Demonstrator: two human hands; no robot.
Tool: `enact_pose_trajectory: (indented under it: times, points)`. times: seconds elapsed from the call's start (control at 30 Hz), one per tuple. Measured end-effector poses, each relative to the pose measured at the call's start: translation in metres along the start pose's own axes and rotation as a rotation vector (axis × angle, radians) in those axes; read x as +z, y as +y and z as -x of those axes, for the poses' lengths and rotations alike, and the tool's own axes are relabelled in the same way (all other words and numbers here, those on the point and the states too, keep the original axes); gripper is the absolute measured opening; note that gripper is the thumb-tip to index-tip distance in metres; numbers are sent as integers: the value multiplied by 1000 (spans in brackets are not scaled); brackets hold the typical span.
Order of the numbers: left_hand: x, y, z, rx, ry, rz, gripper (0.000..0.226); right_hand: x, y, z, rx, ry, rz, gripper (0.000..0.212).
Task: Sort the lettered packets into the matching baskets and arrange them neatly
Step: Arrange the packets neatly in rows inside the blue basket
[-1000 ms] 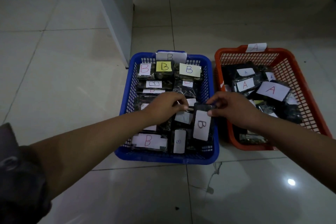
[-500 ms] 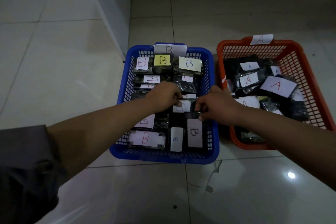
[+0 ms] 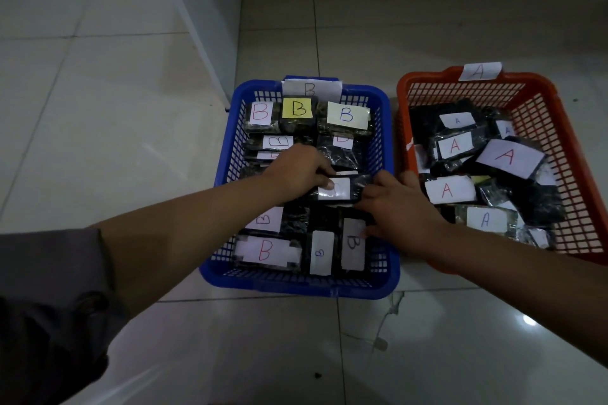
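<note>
Both hands are now closing in: left hand [image 3: 296, 174] and right hand [image 3: 394, 207] are pinching a black packet [image 3: 342, 189] mid-blue basket [image 3: 223, 171], sorting seemingly finished, orange basket [image 3: 575, 154] at 3 o'clock still lying untidy.

Single head view, worn on the person, looking forward and steeply down at a tiled floor [image 3: 98, 141]. Close in: blue basket [image 3: 223, 154] centre frame, orange basket [image 3: 579, 174] at right, both forearms entering from the bottom corners. Wide-angle, edges bowed.
</note>
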State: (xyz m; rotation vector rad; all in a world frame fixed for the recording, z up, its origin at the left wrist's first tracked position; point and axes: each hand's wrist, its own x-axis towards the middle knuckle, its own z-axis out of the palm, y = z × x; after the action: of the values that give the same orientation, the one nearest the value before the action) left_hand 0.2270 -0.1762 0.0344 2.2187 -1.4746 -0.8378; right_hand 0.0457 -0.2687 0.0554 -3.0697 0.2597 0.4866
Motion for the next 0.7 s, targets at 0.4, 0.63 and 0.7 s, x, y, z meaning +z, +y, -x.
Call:
enact_pose_trajectory:
  times: [0.4, 0.63, 0.7]
  points:
    - [3, -5, 4, 78, -23, -26, 45, 12, -11, -1, 23, 45, -18, 29]
    - [-14, -27, 19, 133, 270, 1, 28, -8, -4, -13, -1, 29, -90, 32]
    - [-24, -39, 21, 104, 382, 4, 28, -17, 2, -24, 19, 70, -165, 28]
